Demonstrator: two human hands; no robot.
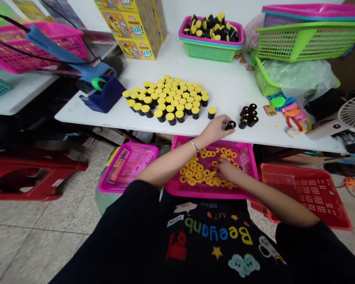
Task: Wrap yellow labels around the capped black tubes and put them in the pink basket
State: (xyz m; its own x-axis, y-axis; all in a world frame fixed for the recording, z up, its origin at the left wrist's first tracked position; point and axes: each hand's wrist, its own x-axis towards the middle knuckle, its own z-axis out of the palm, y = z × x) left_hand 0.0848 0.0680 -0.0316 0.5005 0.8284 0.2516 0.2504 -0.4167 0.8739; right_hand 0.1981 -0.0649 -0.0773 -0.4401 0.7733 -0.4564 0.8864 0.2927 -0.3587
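Observation:
My left hand (pixel 216 127) reaches to the white table's front edge and closes its fingers on a small black tube (pixel 230 125) with coloured dots on its end. Beside it stands a little cluster of like black tubes (pixel 248 116). My right hand (pixel 226 170) is down in the pink basket (pixel 248 157) on my lap, fingers pinched among several yellow ring caps (pixel 197 173). A large group of black tubes with yellow caps (pixel 168 98) stands upright on the table, one single capped tube (pixel 212 113) apart from it.
A blue tape dispenser (pixel 102 92) sits at the table's left. A basket of mixed black and yellow parts (pixel 211 31) and green and pink baskets (pixel 307 37) stand at the back. Pink (pixel 127 165) and red baskets (pixel 307 195) lie on the floor. A small fan (pixel 353 112) is at right.

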